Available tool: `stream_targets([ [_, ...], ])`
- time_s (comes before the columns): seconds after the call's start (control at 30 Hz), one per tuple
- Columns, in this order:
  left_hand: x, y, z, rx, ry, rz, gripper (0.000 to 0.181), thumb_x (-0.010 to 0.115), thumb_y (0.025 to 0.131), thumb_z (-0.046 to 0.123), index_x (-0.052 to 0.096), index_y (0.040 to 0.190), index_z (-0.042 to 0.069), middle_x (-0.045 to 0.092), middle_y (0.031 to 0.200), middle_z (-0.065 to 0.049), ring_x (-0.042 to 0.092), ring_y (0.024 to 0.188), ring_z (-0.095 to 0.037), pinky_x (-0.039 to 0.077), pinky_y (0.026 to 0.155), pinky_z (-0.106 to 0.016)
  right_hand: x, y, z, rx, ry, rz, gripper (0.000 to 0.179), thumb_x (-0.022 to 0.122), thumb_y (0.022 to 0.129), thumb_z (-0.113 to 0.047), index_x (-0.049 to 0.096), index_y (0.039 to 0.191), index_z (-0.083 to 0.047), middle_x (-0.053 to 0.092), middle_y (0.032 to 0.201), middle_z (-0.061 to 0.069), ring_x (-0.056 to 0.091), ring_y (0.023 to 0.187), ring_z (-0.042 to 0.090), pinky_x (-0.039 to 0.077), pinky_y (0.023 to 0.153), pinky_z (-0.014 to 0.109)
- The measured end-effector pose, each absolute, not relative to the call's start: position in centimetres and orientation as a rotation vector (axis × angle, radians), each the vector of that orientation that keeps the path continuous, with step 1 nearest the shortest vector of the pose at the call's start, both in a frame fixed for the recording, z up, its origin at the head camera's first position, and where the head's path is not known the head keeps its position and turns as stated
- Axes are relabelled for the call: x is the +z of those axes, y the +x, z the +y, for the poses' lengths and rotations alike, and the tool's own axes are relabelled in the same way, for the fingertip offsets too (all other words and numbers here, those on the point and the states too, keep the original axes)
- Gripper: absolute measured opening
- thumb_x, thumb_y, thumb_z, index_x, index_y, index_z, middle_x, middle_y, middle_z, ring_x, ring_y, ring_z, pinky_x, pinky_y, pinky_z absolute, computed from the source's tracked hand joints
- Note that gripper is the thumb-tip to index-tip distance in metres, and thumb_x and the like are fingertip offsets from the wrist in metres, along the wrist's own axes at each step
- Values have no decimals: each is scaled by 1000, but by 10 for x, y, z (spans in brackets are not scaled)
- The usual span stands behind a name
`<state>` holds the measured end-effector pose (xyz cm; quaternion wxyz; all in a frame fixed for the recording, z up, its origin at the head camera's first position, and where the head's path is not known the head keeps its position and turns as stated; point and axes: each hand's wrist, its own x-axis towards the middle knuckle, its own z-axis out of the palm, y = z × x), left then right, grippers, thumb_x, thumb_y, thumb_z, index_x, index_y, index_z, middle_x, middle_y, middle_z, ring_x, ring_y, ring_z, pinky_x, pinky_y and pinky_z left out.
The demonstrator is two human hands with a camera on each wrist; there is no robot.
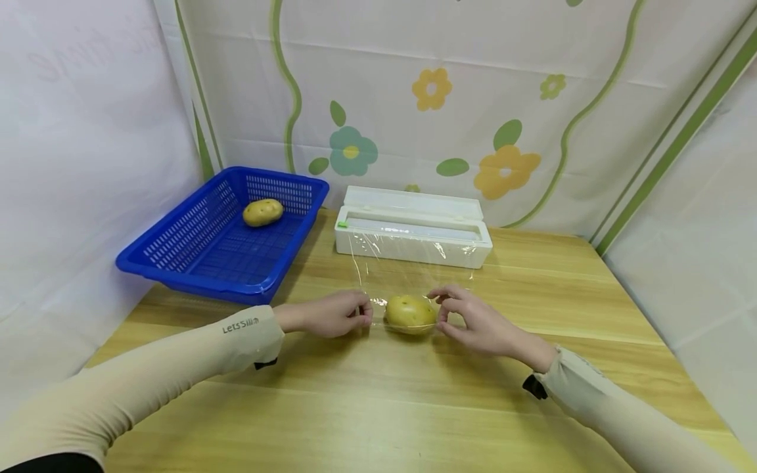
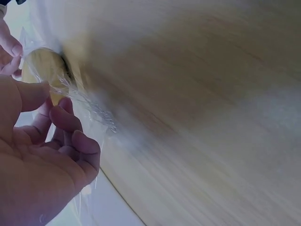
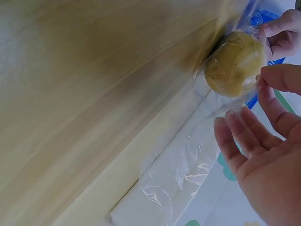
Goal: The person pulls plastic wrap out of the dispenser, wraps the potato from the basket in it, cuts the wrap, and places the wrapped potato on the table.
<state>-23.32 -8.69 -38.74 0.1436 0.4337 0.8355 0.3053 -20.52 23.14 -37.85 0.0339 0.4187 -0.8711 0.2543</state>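
A yellow potato (image 1: pixel 409 313) lies on the wooden table between the two hands, with clear plastic wrap (image 1: pixel 408 276) over it. The wrap runs back from the hands to the open white cling film box (image 1: pixel 414 246). At the potato's left, the left hand (image 1: pixel 340 313) pinches one front corner of the film between thumb and fingers. On the other side the right hand (image 1: pixel 473 322) pinches the opposite corner, its remaining fingers spread in the right wrist view. Seen from the right wrist, the film clings around part of the potato (image 3: pixel 236 63).
A blue plastic basket (image 1: pixel 296 263) stands at the back left, with another potato (image 1: pixel 263 213) inside. A white flower-printed cloth (image 1: pixel 384 85) hangs behind the table (image 1: pixel 378 407). The box lid is raised at the back.
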Motion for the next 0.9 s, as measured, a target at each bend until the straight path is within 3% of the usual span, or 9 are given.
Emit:
stream_targets([
  [0.2, -386, -234, -82, 856, 1238, 2485, 9, 59, 97, 5, 59, 89, 9, 57, 86, 3, 53, 80, -11, 47, 74, -29, -379, -210, 230, 836, 1323, -2626, 22, 69, 89, -4, 57, 80, -20, 64, 124, 11, 58, 117, 26, 43, 99, 48],
  [0.37, -378, -230, -80, 851, 1182, 2564, 9, 62, 97, 15, 61, 97, 6, 59, 98, -2, 56, 87, -16, 49, 78, -32, -381, -212, 227, 943, 1284, -2608, 22, 66, 88, 1, 57, 81, -18, 68, 113, 12, 64, 103, 26, 55, 79, 40],
  [0.43, -371, -225, -76, 822, 1161, 2618, 26, 66, 95, 27, 62, 108, 5, 60, 109, -4, 59, 95, -19, 50, 82, -33, -381, -213, 226, 980, 1265, -2607, 21, 65, 88, 1, 57, 80, -17, 70, 110, 12, 66, 98, 25, 57, 70, 35],
  [0.6, -355, -214, -56, 659, 1264, 2713, 74, 77, 81, 53, 55, 133, 6, 57, 128, -6, 55, 115, -22, 45, 96, -37, -378, -216, 223, 1042, 1196, -2635, 21, 64, 89, 2, 57, 79, -15, 71, 105, 10, 67, 95, 23, 57, 68, 32],
  [0.73, -354, -213, -39, 611, 1351, 2723, 83, 85, 73, 49, 52, 136, 5, 55, 130, -7, 53, 116, -22, 44, 98, -37, -377, -220, 224, 1068, 1145, -2676, 22, 63, 89, 2, 56, 78, -15, 72, 104, 8, 67, 93, 21, 56, 69, 31],
  [0.9, -362, -226, -32, 673, 1235, 2728, 76, 89, 72, 35, 55, 134, 7, 54, 135, -7, 51, 121, -24, 42, 101, -40, -378, -225, 224, 1124, 1093, -2738, 20, 62, 92, -2, 58, 78, -15, 72, 105, 5, 67, 90, 16, 56, 72, 32],
])
